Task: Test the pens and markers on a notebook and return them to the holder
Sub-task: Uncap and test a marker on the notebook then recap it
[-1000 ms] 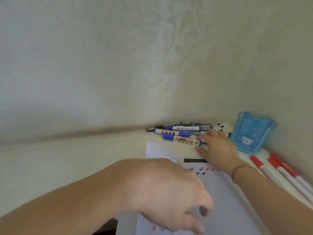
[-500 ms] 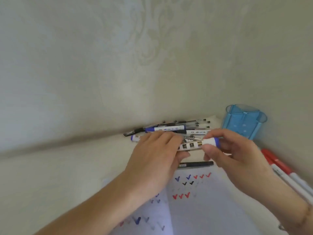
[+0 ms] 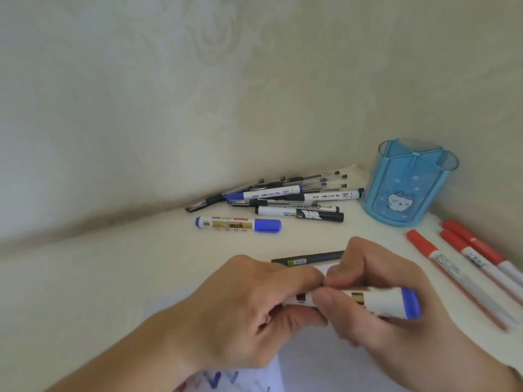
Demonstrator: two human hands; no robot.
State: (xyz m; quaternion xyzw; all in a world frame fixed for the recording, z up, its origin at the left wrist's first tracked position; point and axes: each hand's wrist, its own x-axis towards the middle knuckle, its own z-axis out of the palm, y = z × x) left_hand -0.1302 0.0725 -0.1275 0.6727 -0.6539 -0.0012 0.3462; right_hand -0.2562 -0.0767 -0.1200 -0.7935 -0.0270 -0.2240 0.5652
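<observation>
Both hands have drawn back from the pile to above the notebook (image 3: 311,372): the left hand (image 3: 254,304) and right hand (image 3: 376,295) each grip the blue marker (image 3: 382,304), likely uncapping it. The empty holder (image 3: 410,182) stands by the wall; the counter (image 3: 127,267) lies open leftward.

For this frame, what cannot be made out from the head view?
- Held blue marker: its cap end is covered by the left hand; cap on or off cannot be told.
- Notebook: mostly hidden under both hands, cut by the bottom edge.
- Red markers: cut off by the right edge.
- Label print on the pile of pens: too small.
- Blue holder: contents unclear through its tinted wall.
</observation>
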